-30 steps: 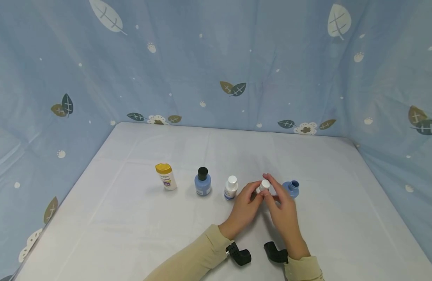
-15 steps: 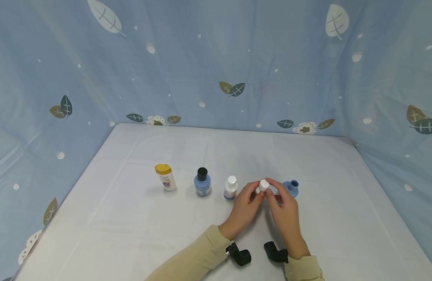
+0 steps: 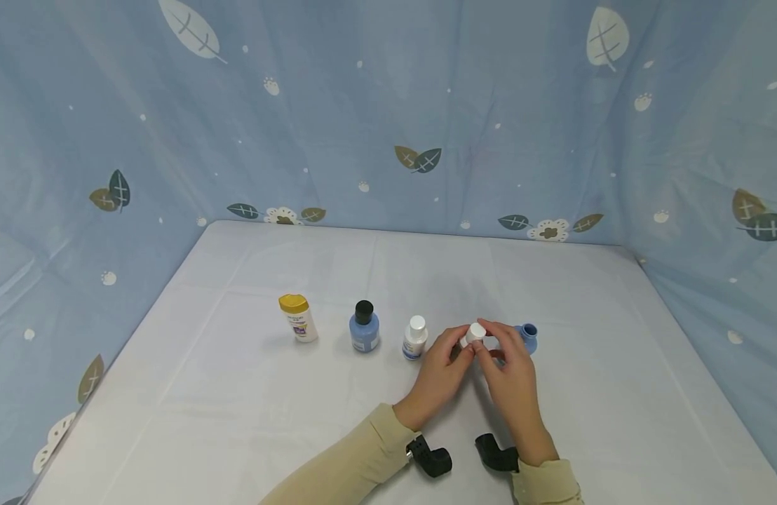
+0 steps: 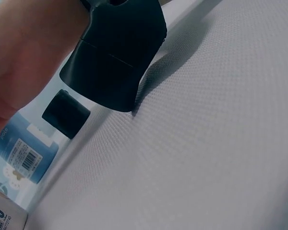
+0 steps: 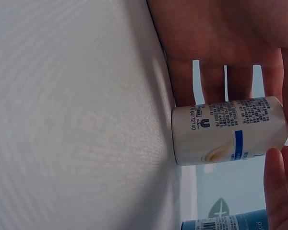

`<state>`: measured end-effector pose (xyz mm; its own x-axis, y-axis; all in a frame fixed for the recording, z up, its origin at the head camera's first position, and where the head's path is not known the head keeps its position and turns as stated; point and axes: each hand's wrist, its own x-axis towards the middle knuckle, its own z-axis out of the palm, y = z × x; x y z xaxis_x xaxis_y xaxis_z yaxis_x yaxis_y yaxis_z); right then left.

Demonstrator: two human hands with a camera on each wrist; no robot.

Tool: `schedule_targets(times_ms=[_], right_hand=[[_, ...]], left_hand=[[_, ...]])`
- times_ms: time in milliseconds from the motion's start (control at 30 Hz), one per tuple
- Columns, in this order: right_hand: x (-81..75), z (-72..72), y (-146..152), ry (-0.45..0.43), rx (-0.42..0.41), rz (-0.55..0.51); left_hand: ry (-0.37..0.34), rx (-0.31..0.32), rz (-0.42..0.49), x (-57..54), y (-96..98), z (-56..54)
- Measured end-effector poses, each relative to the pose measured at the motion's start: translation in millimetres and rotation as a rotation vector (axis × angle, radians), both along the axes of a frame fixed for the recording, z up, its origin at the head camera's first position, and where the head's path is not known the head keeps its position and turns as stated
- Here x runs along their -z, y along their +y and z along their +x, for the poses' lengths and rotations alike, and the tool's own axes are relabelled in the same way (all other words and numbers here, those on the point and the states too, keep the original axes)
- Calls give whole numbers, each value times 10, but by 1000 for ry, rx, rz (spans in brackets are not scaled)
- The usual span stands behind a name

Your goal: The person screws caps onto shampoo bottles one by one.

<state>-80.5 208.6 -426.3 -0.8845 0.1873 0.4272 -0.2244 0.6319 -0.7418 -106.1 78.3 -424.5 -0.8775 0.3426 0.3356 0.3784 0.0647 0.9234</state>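
Note:
In the head view a small white lotion bottle, its white screw cap point(image 3: 476, 332) uppermost, stands between the hands. The left hand point(image 3: 440, 370) grips the bottle's side. The right hand point(image 3: 513, 372) pinches the cap between thumb and fingers. In the right wrist view, the lotion bottle's body point(image 5: 225, 132) shows printed text and a blue stripe. Its base rests on the table. Left-hand fingers point(image 5: 213, 84) pass behind it; right-hand fingertips point(image 5: 277, 179) are near its neck. Just right of the hands stands an open blue bottle point(image 3: 529, 338), partly covered by the right hand.
To the left stand another white-capped bottle point(image 3: 415, 338), a blue bottle point(image 3: 365, 330) with a black cap and a yellow-topped white bottle point(image 3: 299, 319). A black cap-like cylinder point(image 4: 66, 114) stands near the open blue bottle in the left wrist view. Patterned curtains point(image 3: 338, 105) surround the table.
The right hand's index finger, stretched up past the cap a second ago, has come down onto it. The right hand now covers more of the open blue bottle. The left hand stays put.

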Motion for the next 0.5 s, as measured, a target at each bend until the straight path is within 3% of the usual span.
schedule_targets(times_ms=[167, 400, 500], right_hand=[[-3, 7, -3, -12, 22, -20], [-11, 5, -2, 12, 32, -5], [-11, 0, 4, 23, 24, -5]], left_hand=[[20, -1, -4, 43, 10, -14], [-6, 9, -3, 338, 91, -129], [1, 10, 5, 366, 98, -138]])
